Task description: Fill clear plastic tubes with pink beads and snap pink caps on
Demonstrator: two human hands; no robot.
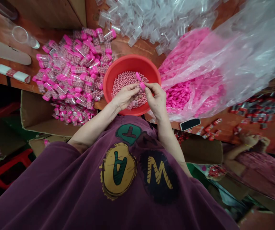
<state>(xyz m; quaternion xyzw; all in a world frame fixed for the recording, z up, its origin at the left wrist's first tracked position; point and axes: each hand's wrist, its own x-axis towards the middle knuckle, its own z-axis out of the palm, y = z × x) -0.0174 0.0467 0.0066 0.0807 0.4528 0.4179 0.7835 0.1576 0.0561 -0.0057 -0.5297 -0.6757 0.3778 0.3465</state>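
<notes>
"What are the hands doing?"

"The bare left hand (pixel 126 96) and bare right hand (pixel 157 98) are both pinching a small clear plastic container with a bright pink cap (pixel 142 85) between their fingertips."

"Where is it hanging?"

"They're holding it over a round red plastic bowl (pixel 132 63), where small, round dusty-pink beads (pixel 125 80) are lying."

"And what's sitting around the bowl?"

"Bead-filled clear containers with pink caps (pixel 72 70) are lying heaped on the left; a translucent plastic bag (pixel 245 57) is covering bright pink plastic pieces (pixel 178 95) on the right."
</notes>
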